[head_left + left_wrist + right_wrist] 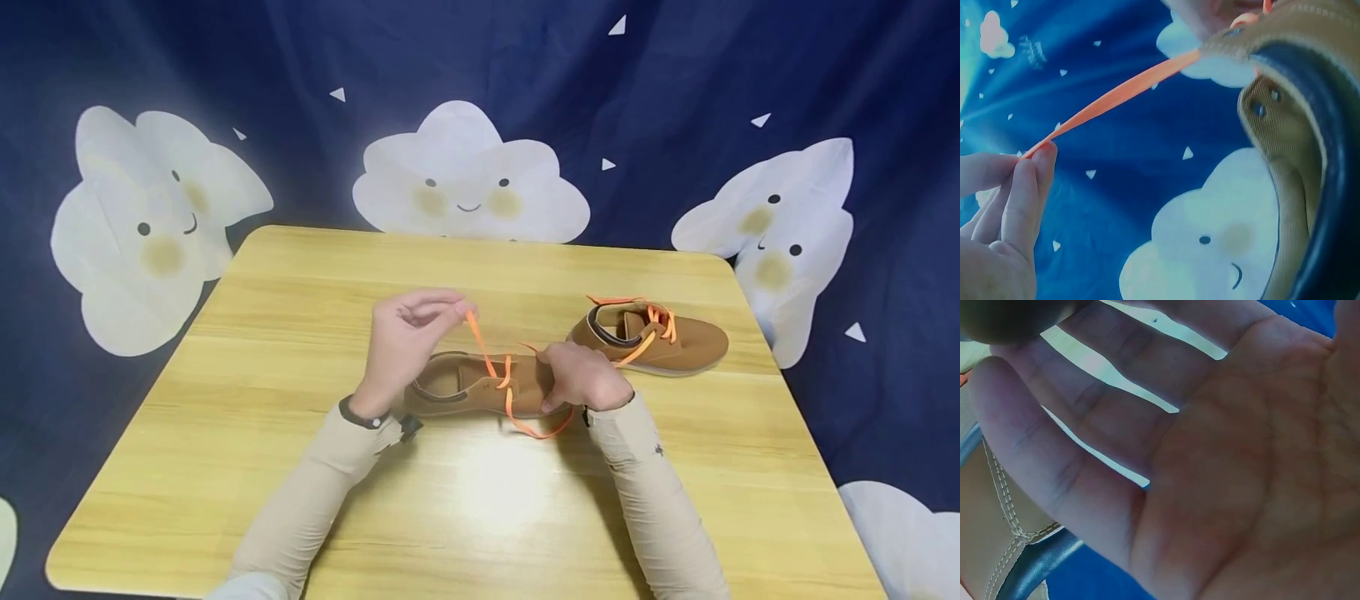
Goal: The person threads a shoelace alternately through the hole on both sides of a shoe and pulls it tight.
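Observation:
A brown ankle shoe (463, 398) lies sideways across the table, its toe to the right. My left hand (405, 343) pinches one end of its orange shoelace (480, 336) between thumb and fingertips. In the left wrist view that lace (1125, 92) runs taut and straight from the shoe's eyelet edge to the fingers. My right hand (588, 375) grips the toe, thumb on the near side and fingers over the far side, hiding the tip. The lace's other part loops onto the table in front of the shoe.
A second brown shoe (693, 340) with orange laces stands behind and right of the right hand. Both rest on a wooden table (225, 467) with rounded corners. A dark blue curtain (525, 50) with white clouds hangs behind.

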{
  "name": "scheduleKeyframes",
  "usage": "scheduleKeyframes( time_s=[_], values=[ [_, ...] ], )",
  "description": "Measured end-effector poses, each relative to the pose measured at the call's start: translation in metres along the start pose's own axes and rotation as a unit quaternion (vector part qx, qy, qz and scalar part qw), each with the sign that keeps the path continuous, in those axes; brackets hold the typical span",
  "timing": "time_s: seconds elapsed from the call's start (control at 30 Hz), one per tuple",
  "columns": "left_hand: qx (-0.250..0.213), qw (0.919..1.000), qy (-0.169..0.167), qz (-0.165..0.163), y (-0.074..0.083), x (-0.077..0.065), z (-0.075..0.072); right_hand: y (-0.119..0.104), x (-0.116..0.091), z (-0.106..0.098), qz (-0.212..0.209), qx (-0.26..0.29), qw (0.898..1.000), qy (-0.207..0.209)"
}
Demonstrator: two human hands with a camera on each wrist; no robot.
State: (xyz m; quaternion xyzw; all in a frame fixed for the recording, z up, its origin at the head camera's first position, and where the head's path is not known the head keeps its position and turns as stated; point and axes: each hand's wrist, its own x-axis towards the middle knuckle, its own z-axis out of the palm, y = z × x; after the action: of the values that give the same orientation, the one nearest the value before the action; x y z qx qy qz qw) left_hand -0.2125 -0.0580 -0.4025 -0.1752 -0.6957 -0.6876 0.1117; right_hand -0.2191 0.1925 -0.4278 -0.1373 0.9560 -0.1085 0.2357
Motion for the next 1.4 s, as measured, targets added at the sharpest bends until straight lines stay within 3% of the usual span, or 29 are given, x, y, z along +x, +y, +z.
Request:
scheduleKeyframes(
  time_s=[0.27, 0.37, 0.47, 0.53, 0.6, 0.7, 0.77, 0.83, 0.9, 0.97, 1.03, 1.1, 1.17, 1.3, 1.4],
  values=[
    [0.004, 0.9986, 0.050, 0.017, -0.007, 0.010, -0.012, -0.002, 0.001, 0.000, 0.002, -0.005, 1.000, -0.001],
    [0.048, 0.9971, 0.058, -0.014, -0.020, 0.017, -0.023, -0.002, 0.001, -0.001, 0.001, -0.011, 1.000, 0.000],
    [0.150, 0.9857, 0.021, -0.074, -0.036, 0.024, -0.041, -0.002, 0.002, -0.001, 0.003, -0.010, 1.000, -0.001],
    [0.234, 0.9645, -0.033, -0.119, -0.047, 0.026, -0.053, -0.002, 0.002, 0.000, 0.004, -0.007, 1.000, -0.002],
    [0.310, 0.9316, -0.107, -0.157, -0.056, 0.026, -0.061, -0.001, 0.003, 0.000, 0.004, 0.000, 1.000, -0.004],
    [0.373, 0.8813, -0.213, -0.197, -0.063, 0.026, -0.066, 0.002, 0.003, 0.000, -0.003, 0.010, 1.000, -0.011],
    [0.394, 0.8564, -0.262, -0.207, -0.064, 0.026, -0.064, 0.003, 0.002, -0.002, -0.015, 0.022, 1.000, -0.015],
    [0.413, 0.8415, -0.284, -0.201, -0.063, 0.026, -0.061, 0.004, -0.001, -0.004, -0.038, 0.039, 0.999, -0.003],
    [0.436, 0.8349, -0.284, -0.178, -0.058, 0.025, -0.057, 0.003, -0.004, -0.007, -0.077, 0.061, 0.995, 0.025],
    [0.442, 0.8412, -0.278, -0.140, -0.052, 0.023, -0.051, 0.000, -0.006, -0.010, -0.134, 0.075, 0.986, 0.064],
    [0.430, 0.8541, -0.278, -0.089, -0.043, 0.021, -0.043, -0.005, -0.006, -0.011, -0.195, 0.081, 0.972, 0.100],
    [0.410, 0.8620, -0.296, -0.039, -0.034, 0.018, -0.033, -0.010, -0.006, -0.011, -0.242, 0.077, 0.959, 0.124],
    [0.386, 0.8631, -0.326, 0.004, -0.028, 0.015, -0.024, -0.014, -0.004, -0.010, -0.273, 0.061, 0.950, 0.140],
    [0.379, 0.8414, -0.383, 0.042, -0.027, 0.008, -0.010, -0.019, -0.001, -0.006, -0.283, 0.026, 0.945, 0.165],
    [0.390, 0.8271, -0.401, 0.053, -0.031, 0.005, -0.007, -0.020, 0.001, -0.003, -0.286, 0.012, 0.942, 0.175]
  ],
)
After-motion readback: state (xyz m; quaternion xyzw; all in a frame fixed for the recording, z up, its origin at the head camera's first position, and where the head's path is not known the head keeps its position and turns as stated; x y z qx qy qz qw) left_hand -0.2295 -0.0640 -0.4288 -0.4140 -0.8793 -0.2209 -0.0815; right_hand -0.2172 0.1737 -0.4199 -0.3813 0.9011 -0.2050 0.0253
